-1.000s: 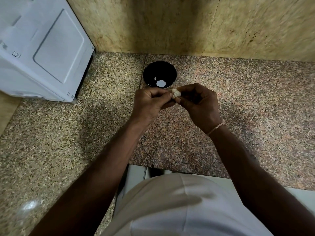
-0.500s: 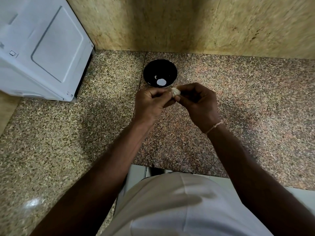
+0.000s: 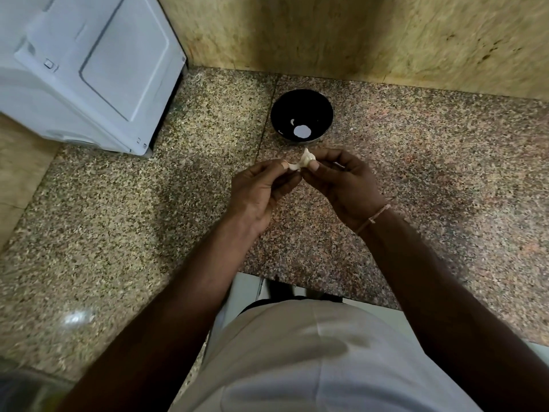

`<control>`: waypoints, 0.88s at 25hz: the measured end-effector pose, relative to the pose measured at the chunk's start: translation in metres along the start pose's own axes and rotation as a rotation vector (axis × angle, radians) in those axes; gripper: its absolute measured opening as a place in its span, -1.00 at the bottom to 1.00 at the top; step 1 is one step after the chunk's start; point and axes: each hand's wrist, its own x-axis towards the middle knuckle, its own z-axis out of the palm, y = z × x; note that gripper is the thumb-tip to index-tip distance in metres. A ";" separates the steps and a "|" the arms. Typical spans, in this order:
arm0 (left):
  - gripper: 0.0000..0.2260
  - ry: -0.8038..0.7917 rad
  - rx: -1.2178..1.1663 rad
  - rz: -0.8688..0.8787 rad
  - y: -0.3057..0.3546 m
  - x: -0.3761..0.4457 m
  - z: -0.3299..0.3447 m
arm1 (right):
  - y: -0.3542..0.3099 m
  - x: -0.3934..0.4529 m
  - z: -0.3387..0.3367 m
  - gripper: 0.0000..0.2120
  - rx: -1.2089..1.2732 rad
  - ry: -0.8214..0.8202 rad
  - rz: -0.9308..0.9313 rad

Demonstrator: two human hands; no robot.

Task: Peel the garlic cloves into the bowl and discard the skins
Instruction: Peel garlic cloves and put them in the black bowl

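While both hands meet just above the worktop [image 3: 430,162], the left hand [image 3: 261,191] pinches one end of a garlic clove [image 3: 301,165] between thumb and forefinger, its other fingers curled under. The right hand [image 3: 341,182] grips the clove's other end, thumb pressed on top, and a flap of pale skin [image 3: 307,154] stands up from the clove at about twelve o'clock. A thin thread bracelet [image 3: 372,220] circles the right wrist.

Just beyond the hands, at twelve o'clock and near but not touching them, a small black bowl [image 3: 322,110] sits on the speckled granite; a white round patch shows on its bottom, and whether that is a peeled clove or a glint I cannot tell. At ten o'clock a white appliance [image 3: 89,69] stands on the worktop against the yellowish stone wall [image 3: 356,34]. At six o'clock the person's pale shirt [image 3: 312,361] fills the near edge.
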 end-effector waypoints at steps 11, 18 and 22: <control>-0.92 0.417 0.012 -0.186 -0.028 -0.015 -0.125 | 0.115 0.031 0.028 -0.85 -1.309 -0.171 -0.023; -0.86 0.361 0.095 -0.176 -0.037 -0.011 -0.135 | 0.116 0.029 0.028 -0.81 -1.306 -0.057 -0.061; -0.87 0.294 0.130 -0.192 -0.041 0.003 -0.118 | 0.094 0.011 0.018 -0.77 -1.213 0.050 -0.024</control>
